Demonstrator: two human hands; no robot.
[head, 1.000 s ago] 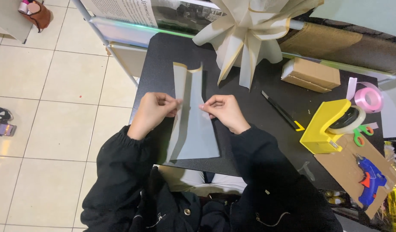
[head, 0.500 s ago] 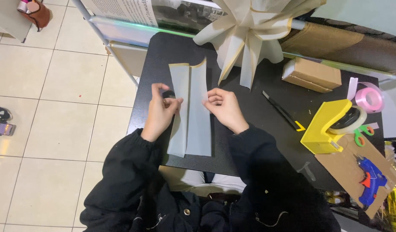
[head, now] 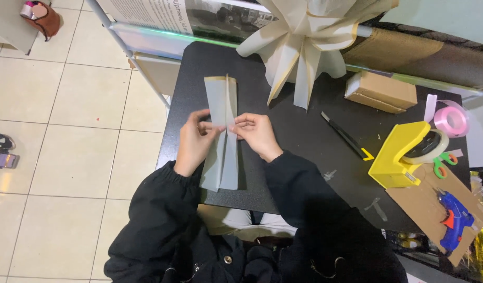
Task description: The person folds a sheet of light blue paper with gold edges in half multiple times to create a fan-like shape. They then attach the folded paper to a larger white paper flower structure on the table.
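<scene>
One head camera looks steeply down (fairly near) onto the black table (head: 293, 131).

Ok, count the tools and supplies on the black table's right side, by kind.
Tape dispenser: 1
Glue gun: 1
Scissors: 1
Craft knife: 1
Ribbon roll: 1
Cardboard box: 1
Total: 6

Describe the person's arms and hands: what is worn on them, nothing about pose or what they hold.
Both hands, left and right, are bare, with no gloves, and no rings or watch show. Both arms wear long black sleeves of a puffy jacket, gathered at elastic cuffs at the wrists. Small metal snaps show on the jacket front.
</scene>
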